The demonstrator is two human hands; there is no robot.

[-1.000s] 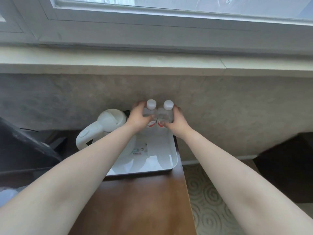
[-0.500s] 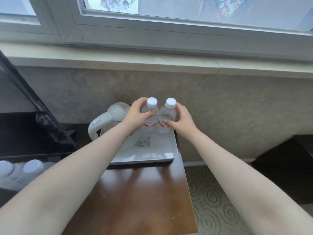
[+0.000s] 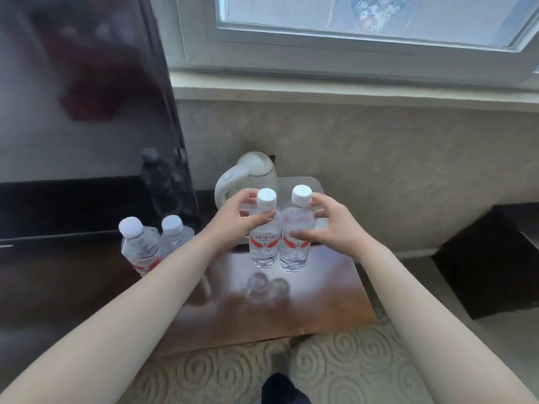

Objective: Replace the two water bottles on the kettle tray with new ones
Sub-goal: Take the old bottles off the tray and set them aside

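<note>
Both hands up: the left hand [image 3: 233, 221] grips one bottle [image 3: 264, 237], the right hand [image 3: 326, 225] the other bottle [image 3: 294, 240], side by side above the worktop [image 3: 320, 293], in front of the kettle [image 3: 250, 173].

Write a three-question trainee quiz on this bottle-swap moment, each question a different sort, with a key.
1. True or false: the left hand and right hand each grip one held bottle above the table.
2. How many spare bottles stand at the table's left?
3. The kettle is: A) black B) white C) red

Key: 1 true; 2 two; 3 B
</note>
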